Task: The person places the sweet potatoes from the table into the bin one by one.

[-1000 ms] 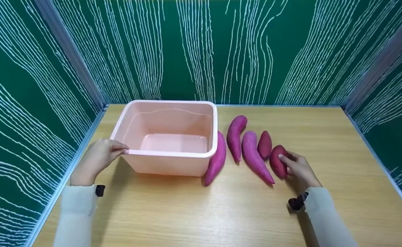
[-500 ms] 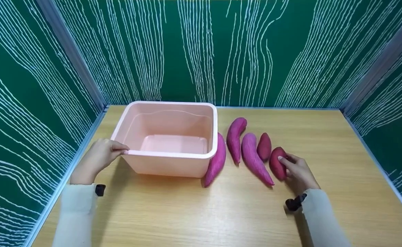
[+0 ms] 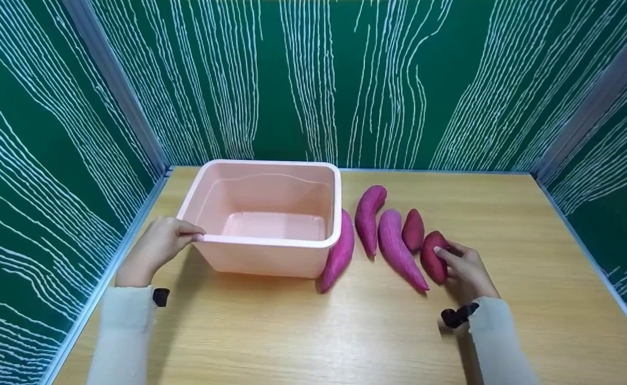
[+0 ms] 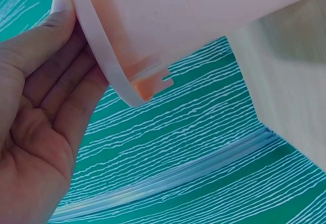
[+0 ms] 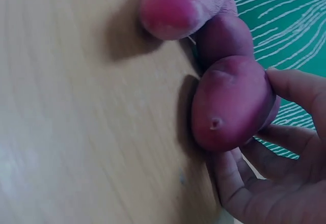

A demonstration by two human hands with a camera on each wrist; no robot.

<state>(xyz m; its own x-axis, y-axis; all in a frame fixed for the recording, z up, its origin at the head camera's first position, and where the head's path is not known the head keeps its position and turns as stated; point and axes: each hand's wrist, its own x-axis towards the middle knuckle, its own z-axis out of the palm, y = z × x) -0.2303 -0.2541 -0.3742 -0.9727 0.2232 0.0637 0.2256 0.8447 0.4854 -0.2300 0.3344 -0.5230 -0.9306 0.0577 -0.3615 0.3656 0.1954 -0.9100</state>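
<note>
A pale pink plastic tub stands on the table with its inside bare. My left hand pinches the rim at the tub's near left corner; in the left wrist view the thumb lies along that rim. On the right, my right hand holds a short dark red sweet potato between thumb and fingers. The right wrist view shows this sweet potato close over the wood. Just left of it lie another short red sweet potato and a long curved purple one.
Two more long purple sweet potatoes lie nearer the tub: one farther back, the other right at the tub's right side. Green panels with white wavy lines enclose the wooden table at the back and both sides.
The view has shifted slightly. Both hands keep their places, the left on the tub's rim and the right on the short sweet potato.
</note>
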